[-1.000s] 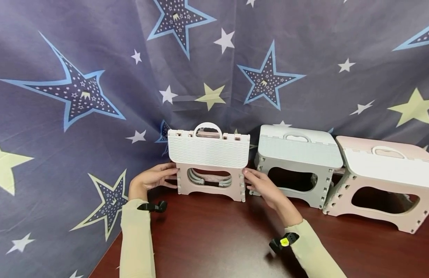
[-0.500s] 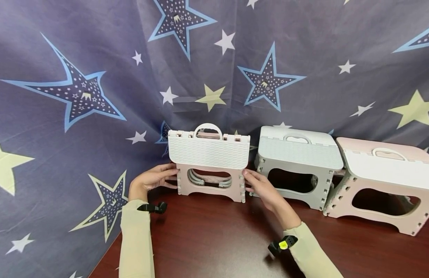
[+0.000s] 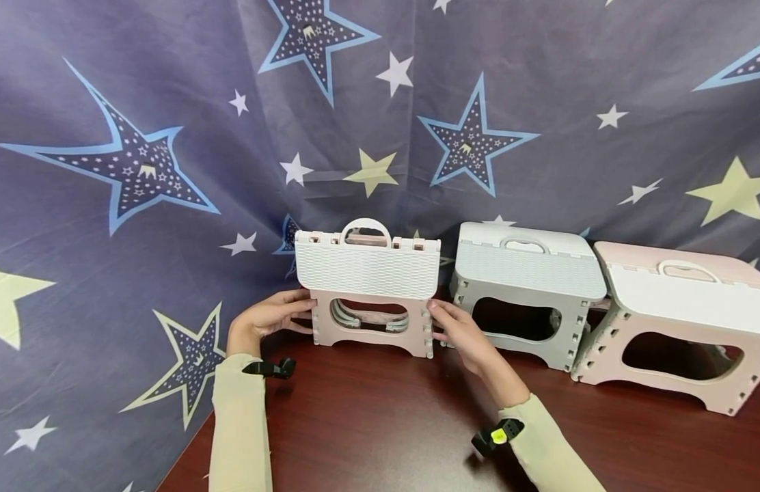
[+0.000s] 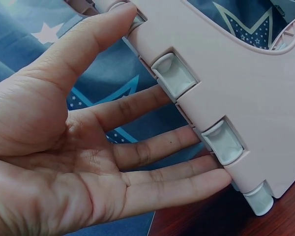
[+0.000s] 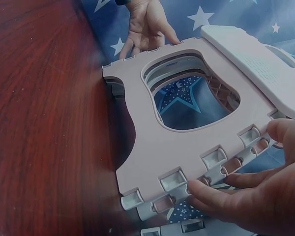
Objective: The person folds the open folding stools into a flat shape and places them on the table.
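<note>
Fingers of the left hand (image 3: 272,320) and right hand (image 3: 463,335) extend, touching opposite side edges of the folding stool (image 3: 368,283); contact unchanged from the earlier frame. Stool stands near the far left corner of the table (image 3: 368,410): pink front panel (image 5: 162,147), white textured flap (image 3: 368,266) angled down, handle (image 3: 366,223) raised.

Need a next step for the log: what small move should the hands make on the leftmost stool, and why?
Probably ease the front panel of the leftmost stool forward, since the left hand and right hand are at its sides. Its front flap slopes steeply, so it looks only part-opened, while the grey stool and far-right stool are flatter on top.
</note>
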Motion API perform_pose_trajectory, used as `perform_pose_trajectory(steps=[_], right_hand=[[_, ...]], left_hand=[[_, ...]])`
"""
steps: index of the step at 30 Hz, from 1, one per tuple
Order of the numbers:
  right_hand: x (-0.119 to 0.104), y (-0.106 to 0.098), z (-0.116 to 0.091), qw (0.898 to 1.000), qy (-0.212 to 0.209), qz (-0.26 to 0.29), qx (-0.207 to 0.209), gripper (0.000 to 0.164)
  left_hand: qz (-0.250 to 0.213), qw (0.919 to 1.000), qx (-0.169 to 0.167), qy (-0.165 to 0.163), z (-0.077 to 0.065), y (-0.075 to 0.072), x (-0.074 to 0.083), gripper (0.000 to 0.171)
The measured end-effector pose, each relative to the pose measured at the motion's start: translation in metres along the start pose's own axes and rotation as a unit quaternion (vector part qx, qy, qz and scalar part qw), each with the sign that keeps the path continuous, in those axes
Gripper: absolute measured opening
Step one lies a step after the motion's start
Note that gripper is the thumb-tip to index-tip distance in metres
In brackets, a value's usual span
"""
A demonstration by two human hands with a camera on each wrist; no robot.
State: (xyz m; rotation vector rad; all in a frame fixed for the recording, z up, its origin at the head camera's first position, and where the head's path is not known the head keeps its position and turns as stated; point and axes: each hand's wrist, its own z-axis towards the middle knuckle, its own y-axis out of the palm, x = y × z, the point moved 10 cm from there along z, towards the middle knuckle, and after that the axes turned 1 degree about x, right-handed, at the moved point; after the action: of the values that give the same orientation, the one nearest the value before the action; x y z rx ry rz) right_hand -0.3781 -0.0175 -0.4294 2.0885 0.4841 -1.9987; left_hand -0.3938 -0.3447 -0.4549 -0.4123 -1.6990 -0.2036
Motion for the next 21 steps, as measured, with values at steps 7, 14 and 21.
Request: perform_pose_trajectory(steps=[7, 14, 21], right_hand=[[-0.0006, -0.0008, -0.0007, 1.0, -0.002, 0.002, 0.005, 0.06], [0.0001, -0.0007, -0.0006, 1.0, 0.0, 0.004, 0.006, 0.058], [0.0011, -0.0009, -0.0009, 1.0, 0.0, 0.002, 0.014, 0.056]], left_hand=[[0.001, 1.0, 0.003, 0.0, -0.0005, -0.0003, 0.0003, 0.06], [-0.001, 1.0, -0.003, 0.008, -0.0012, -0.0003, -0.0008, 0.062], [0.001, 0.9999, -0.009, 0.014, 0.0, -0.0005, -0.0011, 0.065]])
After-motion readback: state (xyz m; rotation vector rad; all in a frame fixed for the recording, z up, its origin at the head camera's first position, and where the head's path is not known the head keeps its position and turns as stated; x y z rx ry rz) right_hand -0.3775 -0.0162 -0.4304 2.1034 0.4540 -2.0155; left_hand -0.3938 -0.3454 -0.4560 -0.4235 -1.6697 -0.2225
